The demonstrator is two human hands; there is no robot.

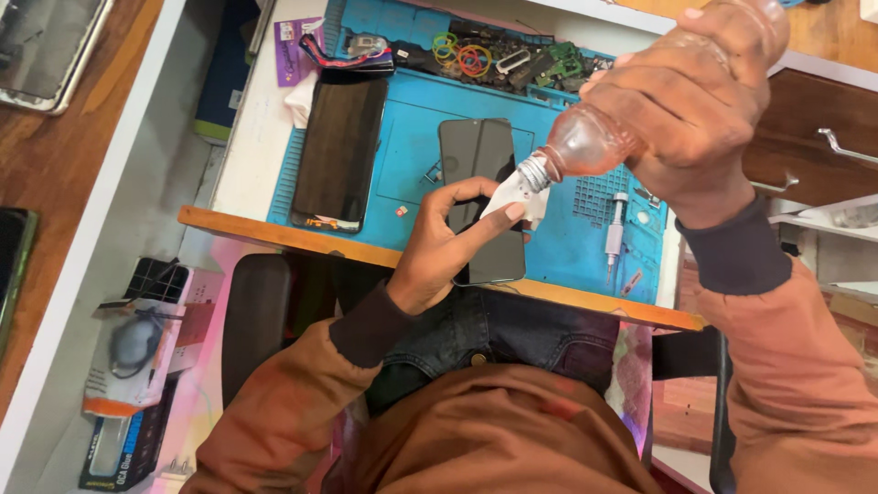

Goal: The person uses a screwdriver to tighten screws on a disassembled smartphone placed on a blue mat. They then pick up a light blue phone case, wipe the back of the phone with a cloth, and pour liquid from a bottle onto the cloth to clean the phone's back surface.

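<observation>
1. Since the camera looks straight down, the nearest things are the person's rust-brown jacket [494, 430] and dark jeans [512, 334] at the bench edge.
2. Just beyond, the left hand [444, 242] pinches a small white cloth [514, 194] between thumb and fingertips, holding it over a dark phone [480, 197] so the cloth, not the screen, meets the spout.
3. Raised at the right, the right hand [690, 101] is wrapped tightly round a clear reddish plastic bottle [594, 142], tipped steeply down so its ribbed white nozzle [533, 171] touches the cloth.
4. Under the phone lies a blue work mat [412, 155], which keeps the device flat on the wooden-edged bench [274, 233].
5. A second, larger dark phone [340, 151] lies beside it to the left, apart from the hands, and a small screwdriver [615, 229] rests to the right.
6. Farthest off, coloured rubber bands [466, 57] and loose parts crowd the mat's back tray.
</observation>
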